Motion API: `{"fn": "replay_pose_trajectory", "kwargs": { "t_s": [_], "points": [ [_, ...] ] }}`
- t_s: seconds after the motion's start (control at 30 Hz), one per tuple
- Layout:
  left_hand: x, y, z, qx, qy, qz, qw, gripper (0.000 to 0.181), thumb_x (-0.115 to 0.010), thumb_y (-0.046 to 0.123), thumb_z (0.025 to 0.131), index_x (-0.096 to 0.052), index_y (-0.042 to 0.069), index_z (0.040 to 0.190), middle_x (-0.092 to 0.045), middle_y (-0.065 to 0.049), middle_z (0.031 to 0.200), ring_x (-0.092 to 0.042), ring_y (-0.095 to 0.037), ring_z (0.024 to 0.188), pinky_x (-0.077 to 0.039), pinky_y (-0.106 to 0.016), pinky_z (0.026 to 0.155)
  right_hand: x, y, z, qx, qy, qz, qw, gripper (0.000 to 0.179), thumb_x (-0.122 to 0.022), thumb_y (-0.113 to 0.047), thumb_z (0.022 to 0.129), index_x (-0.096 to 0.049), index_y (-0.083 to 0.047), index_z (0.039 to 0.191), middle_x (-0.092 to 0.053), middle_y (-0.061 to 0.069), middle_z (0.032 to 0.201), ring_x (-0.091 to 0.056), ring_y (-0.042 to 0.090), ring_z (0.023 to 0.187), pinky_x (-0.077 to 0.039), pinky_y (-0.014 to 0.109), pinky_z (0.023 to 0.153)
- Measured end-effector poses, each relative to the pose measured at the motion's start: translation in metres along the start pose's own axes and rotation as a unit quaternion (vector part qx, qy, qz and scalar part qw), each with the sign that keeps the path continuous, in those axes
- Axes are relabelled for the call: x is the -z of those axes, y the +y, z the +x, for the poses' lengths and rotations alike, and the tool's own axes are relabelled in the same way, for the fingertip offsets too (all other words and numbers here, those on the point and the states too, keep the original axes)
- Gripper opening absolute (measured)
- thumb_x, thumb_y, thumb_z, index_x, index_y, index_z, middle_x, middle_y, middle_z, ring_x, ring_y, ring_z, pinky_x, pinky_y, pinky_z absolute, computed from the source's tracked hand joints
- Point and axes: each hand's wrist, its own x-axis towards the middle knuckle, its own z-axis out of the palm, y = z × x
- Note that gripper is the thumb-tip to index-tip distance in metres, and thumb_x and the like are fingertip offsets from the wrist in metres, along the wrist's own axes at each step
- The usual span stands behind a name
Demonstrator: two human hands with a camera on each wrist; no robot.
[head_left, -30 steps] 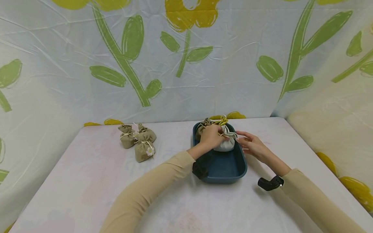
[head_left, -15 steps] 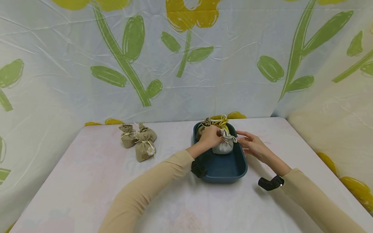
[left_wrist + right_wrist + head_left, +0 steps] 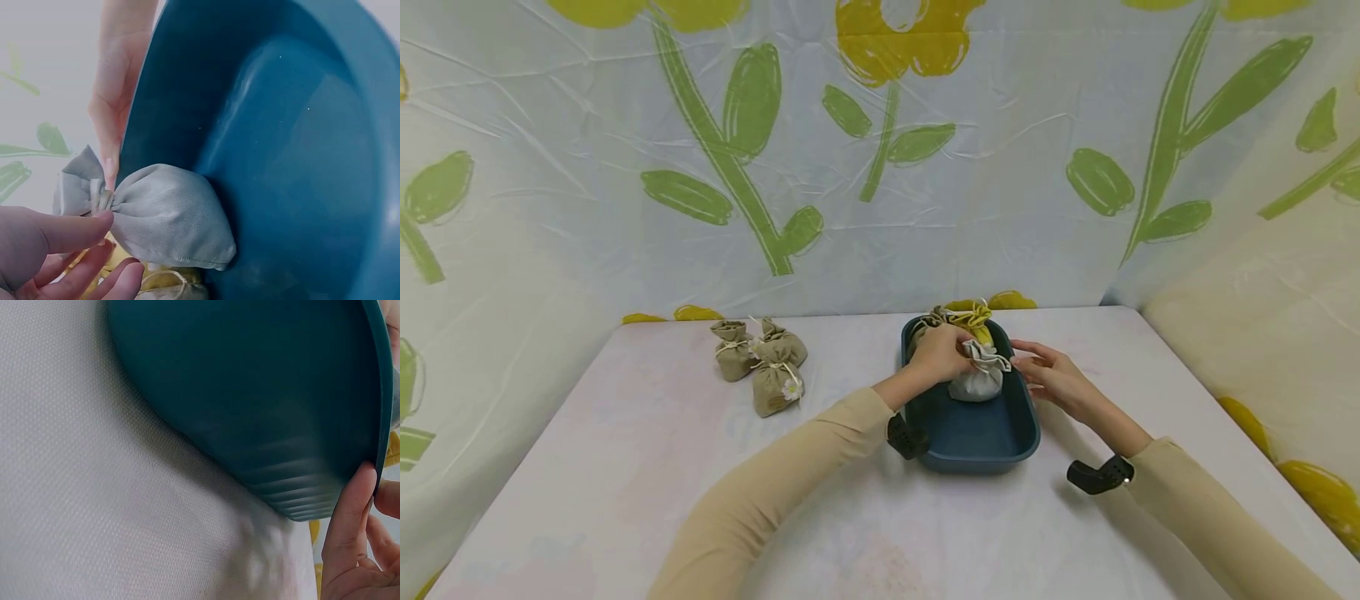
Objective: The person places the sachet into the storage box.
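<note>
In the head view, a pale grey drawstring pouch (image 3: 976, 386) sits inside the blue tub (image 3: 977, 460). My left hand (image 3: 937, 357) reaches over the tub's left side, and its thumb and fingers pinch the pouch's gathered neck, as the left wrist view shows on the pouch (image 3: 175, 215). At the tub's right side, my right hand (image 3: 1060, 385) holds the rim; in the right wrist view its thumb (image 3: 357, 487) presses the outside and a finger lies across the edge. Behind the grey pouch are a yellow pouch (image 3: 983, 336) and a brown one (image 3: 937, 317), partly hidden by my left hand.
Several tan pouches stand grouped at the back left of the table, the front one (image 3: 773, 390) bearing a small white flower. A white cloth with printed flowers (image 3: 880, 250) rises behind the table. Black cameras (image 3: 1099, 475) are strapped to both wrists.
The grey pouch has come slightly down and toward the front of the tub, with my left hand at its neck. My right hand stays at the rim.
</note>
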Motion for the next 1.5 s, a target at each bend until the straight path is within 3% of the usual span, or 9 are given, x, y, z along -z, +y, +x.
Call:
{"fn": "replay_pose_trajectory", "kwargs": {
  "t_s": [0.17, 0.37, 0.67, 1.0, 1.3, 1.5],
  "points": [
    [0.006, -0.004, -0.005, 0.008, -0.004, -0.024, 0.9997, 0.04, -0.08, 0.015, 0.079, -0.069, 0.012, 0.118, -0.075, -0.002, 0.095, -0.068, -0.013, 0.086, -0.05, -0.018, 0.069, -0.001, 0.0, 0.001, 0.001, 0.002, -0.01, 0.9999, 0.064, -0.049, -0.031, 0.101, -0.021, -0.005, 0.152, -0.057, -0.014, 0.098, -0.056, 0.001, 0.088, -0.05, 0.021, 0.076],
    [0.015, -0.01, -0.015, 0.015, -0.003, -0.095, 0.9954, 0.042, -0.078, 0.014, 0.08, -0.067, 0.011, 0.12, -0.073, -0.008, 0.102, -0.067, -0.018, 0.092, -0.052, -0.021, 0.067, -0.002, 0.001, 0.002, 0.001, 0.005, -0.015, 0.9999, 0.065, -0.05, -0.033, 0.1, -0.022, -0.006, 0.152, -0.058, -0.015, 0.097, -0.056, 0.001, 0.087, -0.05, 0.021, 0.073],
    [0.032, -0.027, -0.035, 0.006, 0.015, -0.148, 0.9889, 0.041, -0.072, 0.015, 0.086, -0.063, 0.011, 0.126, -0.071, -0.008, 0.109, -0.068, -0.018, 0.092, -0.053, -0.023, 0.07, -0.001, 0.0, 0.002, 0.0, 0.005, -0.03, 0.9996, 0.066, -0.049, -0.034, 0.101, -0.019, -0.006, 0.153, -0.056, -0.017, 0.097, -0.055, 0.0, 0.087, -0.05, 0.02, 0.074],
    [0.054, -0.05, -0.057, -0.006, 0.085, -0.18, 0.9799, 0.038, -0.07, 0.011, 0.087, -0.063, 0.011, 0.124, -0.07, -0.01, 0.111, -0.069, -0.025, 0.093, -0.056, -0.028, 0.074, 0.0, -0.001, 0.002, 0.009, -0.003, -0.021, 0.9997, 0.067, -0.049, -0.033, 0.101, -0.019, -0.004, 0.152, -0.058, -0.015, 0.096, -0.056, 0.001, 0.086, -0.05, 0.02, 0.072],
    [0.061, -0.073, -0.081, -0.005, 0.142, -0.193, 0.9708, 0.032, -0.069, 0.013, 0.088, -0.064, 0.01, 0.12, -0.071, -0.01, 0.11, -0.069, -0.024, 0.091, -0.056, -0.029, 0.074, 0.001, 0.0, 0.003, 0.009, -0.002, -0.013, 0.9999, 0.067, -0.051, -0.034, 0.1, -0.02, -0.005, 0.152, -0.059, -0.017, 0.095, -0.056, 0.0, 0.082, -0.049, 0.02, 0.069],
    [0.066, -0.09, -0.098, -0.015, 0.189, -0.218, 0.9574, 0.026, -0.065, 0.013, 0.092, -0.064, 0.008, 0.117, -0.07, -0.012, 0.106, -0.067, -0.025, 0.093, -0.054, -0.034, 0.083, 0.0, 0.002, 0.003, 0.01, -0.004, 0.0, 0.9999, 0.065, -0.05, -0.033, 0.1, -0.021, -0.006, 0.152, -0.06, -0.019, 0.092, -0.057, -0.001, 0.082, -0.05, 0.019, 0.07]
  ]
}}
